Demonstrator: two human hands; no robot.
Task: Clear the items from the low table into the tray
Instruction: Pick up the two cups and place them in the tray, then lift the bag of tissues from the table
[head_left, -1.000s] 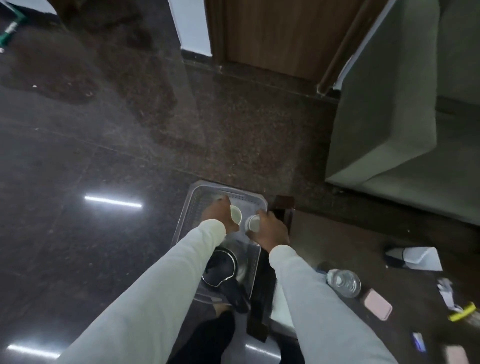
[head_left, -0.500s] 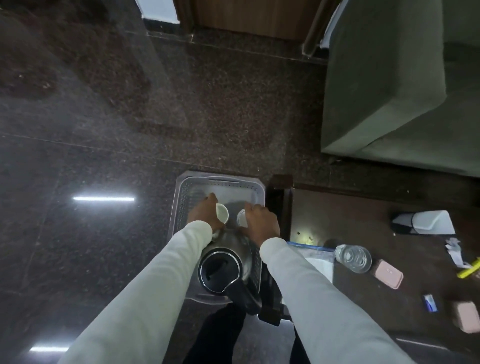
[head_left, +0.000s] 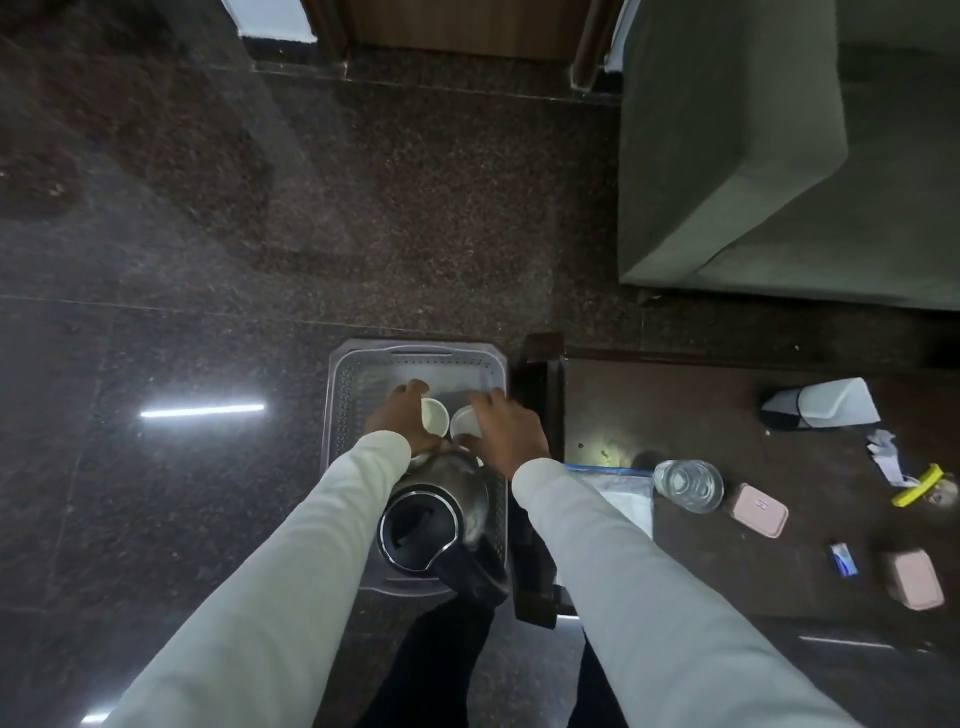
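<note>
Both hands in tray, one white cup each.

Left hand (head_left: 402, 418) curls round left cup (head_left: 434, 415); right hand (head_left: 506, 434) grips right cup (head_left: 464, 422). Cups side by side, tilted, over far half of tray (head_left: 340, 395) on floor. Kettle (head_left: 434, 512) stands in near half. Low table (head_left: 727, 431) right of tray holds water bottle (head_left: 688, 485) and pink boxes.
</note>
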